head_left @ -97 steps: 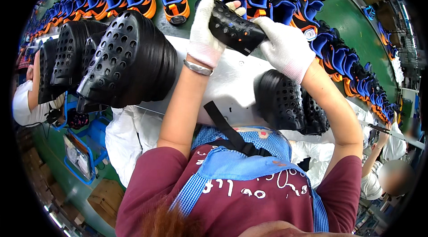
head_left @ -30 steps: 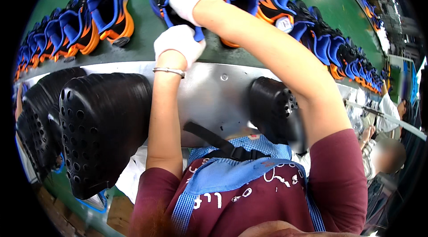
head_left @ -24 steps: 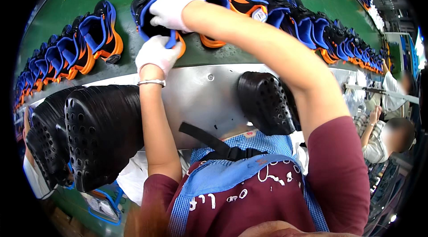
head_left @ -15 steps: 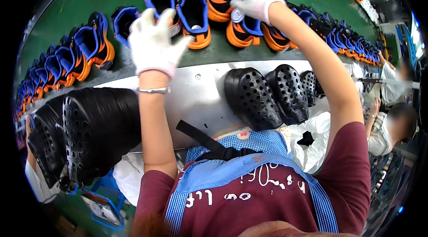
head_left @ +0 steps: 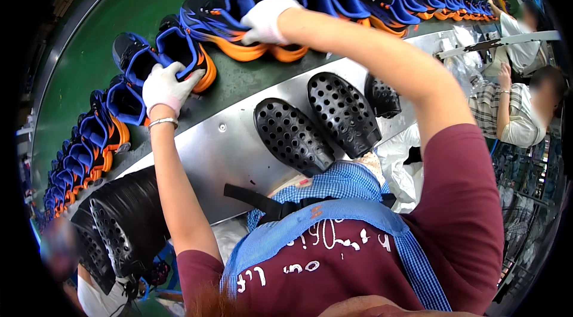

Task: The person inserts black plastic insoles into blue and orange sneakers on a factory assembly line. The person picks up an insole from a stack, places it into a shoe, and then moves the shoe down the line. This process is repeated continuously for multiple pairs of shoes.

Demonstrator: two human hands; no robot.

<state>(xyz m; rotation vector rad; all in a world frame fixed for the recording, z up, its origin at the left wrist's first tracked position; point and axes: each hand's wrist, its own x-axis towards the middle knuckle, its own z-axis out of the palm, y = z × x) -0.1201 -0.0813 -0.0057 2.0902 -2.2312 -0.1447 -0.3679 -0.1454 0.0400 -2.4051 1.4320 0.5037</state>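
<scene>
Both my hands wear white knit gloves and reach over a row of black and blue sneakers with orange soles. My left hand [head_left: 169, 87] is closed at the heel of a sneaker [head_left: 176, 45], its thumb against the back and its fingers at the collar. A second sneaker [head_left: 142, 65] stands just left of it. Farther right, my right hand [head_left: 268, 20] is closed round the heel of another sneaker [head_left: 222, 22], which is turned sideways with its orange sole showing. The fingertips there are partly hidden and slightly blurred.
The sneakers stand on a green belt [head_left: 77, 78]. In front of me runs a metal ledge [head_left: 206, 153] with black perforated shells [head_left: 292, 135] on it. More black shells [head_left: 128, 215] lie at the left. Co-workers sit at the right, one in a white top [head_left: 525, 117].
The view has turned, shifting the row. My left hand, spread open before, has closed on a sneaker's heel. My right hand stays at a sneaker, which now shows more of its side.
</scene>
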